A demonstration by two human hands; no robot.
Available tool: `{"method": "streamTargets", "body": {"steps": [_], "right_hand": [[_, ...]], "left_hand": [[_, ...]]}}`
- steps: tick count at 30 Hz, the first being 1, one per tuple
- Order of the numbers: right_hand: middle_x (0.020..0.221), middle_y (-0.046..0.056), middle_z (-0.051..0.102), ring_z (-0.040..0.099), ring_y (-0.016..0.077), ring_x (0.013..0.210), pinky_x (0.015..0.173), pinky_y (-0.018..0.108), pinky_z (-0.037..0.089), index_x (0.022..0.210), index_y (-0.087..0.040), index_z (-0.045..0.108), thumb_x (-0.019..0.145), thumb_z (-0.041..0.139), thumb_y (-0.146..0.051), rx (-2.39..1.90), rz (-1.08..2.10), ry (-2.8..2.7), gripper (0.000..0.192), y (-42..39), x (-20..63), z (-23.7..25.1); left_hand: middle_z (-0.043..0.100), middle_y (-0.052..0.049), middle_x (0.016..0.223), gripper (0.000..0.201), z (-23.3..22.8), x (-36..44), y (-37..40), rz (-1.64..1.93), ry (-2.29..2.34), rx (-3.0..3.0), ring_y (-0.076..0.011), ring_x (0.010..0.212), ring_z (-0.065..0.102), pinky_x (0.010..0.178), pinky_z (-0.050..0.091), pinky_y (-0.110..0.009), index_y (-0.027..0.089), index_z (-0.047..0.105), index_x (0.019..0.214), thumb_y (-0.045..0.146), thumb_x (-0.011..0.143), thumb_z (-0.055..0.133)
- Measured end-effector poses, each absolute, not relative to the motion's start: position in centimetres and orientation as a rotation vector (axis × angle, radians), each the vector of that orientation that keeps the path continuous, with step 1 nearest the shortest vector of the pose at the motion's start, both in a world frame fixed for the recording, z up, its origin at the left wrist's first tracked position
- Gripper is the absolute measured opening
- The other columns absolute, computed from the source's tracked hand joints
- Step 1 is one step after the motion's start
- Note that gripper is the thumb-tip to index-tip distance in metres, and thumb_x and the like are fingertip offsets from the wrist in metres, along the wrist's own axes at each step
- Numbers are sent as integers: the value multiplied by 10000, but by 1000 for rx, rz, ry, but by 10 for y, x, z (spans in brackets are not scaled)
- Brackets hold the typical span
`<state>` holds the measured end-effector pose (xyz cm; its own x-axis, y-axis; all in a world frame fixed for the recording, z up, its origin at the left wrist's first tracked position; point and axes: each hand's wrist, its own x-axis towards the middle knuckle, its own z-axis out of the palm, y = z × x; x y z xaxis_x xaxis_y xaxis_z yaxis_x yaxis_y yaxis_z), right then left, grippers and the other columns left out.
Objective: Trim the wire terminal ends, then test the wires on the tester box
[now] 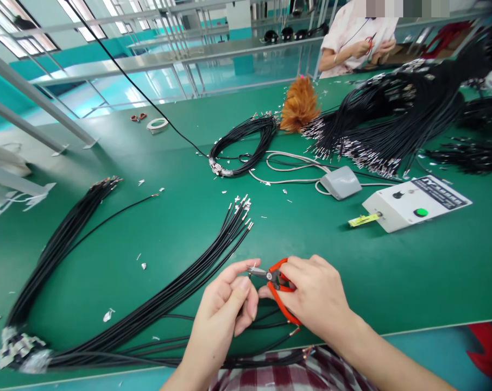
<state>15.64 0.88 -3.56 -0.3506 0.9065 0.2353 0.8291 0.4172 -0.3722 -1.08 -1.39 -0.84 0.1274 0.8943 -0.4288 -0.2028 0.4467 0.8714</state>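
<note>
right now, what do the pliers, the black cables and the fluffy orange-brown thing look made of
Pliers: grey metal, probably steel, judging by the sheen; smooth orange-red grips look like plastic or rubber.
Black cables: smooth, slightly glossy sheathing, likely plastic or rubber; some copper-coloured ends suggest metal cores.
Fluffy orange-brown thing: soft, hairlike fibres; real or synthetic, I can't tell.

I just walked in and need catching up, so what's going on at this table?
A person is working at a green table, with red-handled pliers gripped in the right hand. The left hand appears to pinch a thin cable end at the pliers' tips. Bundled black cables lie on the table, and another person stands or sits across it.
</note>
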Motion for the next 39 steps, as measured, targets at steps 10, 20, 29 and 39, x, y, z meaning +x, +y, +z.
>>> {"method": "streamTargets", "body": {"steps": [10,20,29,39], "right_hand": [[559,-15,611,500,112,493,587,290,222,577,-188,573,880,461,-566,-1429,199,-2199,498,9,156,-42],[508,-11,530,412,104,470,541,279,238,512,-181,531,758,544,-672,-1442,1007,-1840,549,12,157,-45],[626,-4,475,436,90,534,453,191,204,700,-148,556,775,386,-761,-810,2225,-496,640,39,175,-41],[633,0,489,470,111,572,528,216,299,669,-165,511,863,301,-685,-941,2031,-697,594,30,168,-45]], "left_hand": [[507,51,482,462,-10,-13,-11,909,1123,720,-27,357,255,352,128,-175,114,549,1180,403,825,607],[486,61,505,415,-16,-14,-11,893,1138,784,-28,359,222,353,121,-179,115,515,1193,381,875,527],[653,-34,994,188,-15,-11,-11,455,1163,1879,-197,951,572,869,432,-329,275,668,981,267,908,494],[536,-86,808,138,-57,-48,36,465,1871,2172,-278,782,528,712,460,-438,174,523,798,135,874,414]]}}
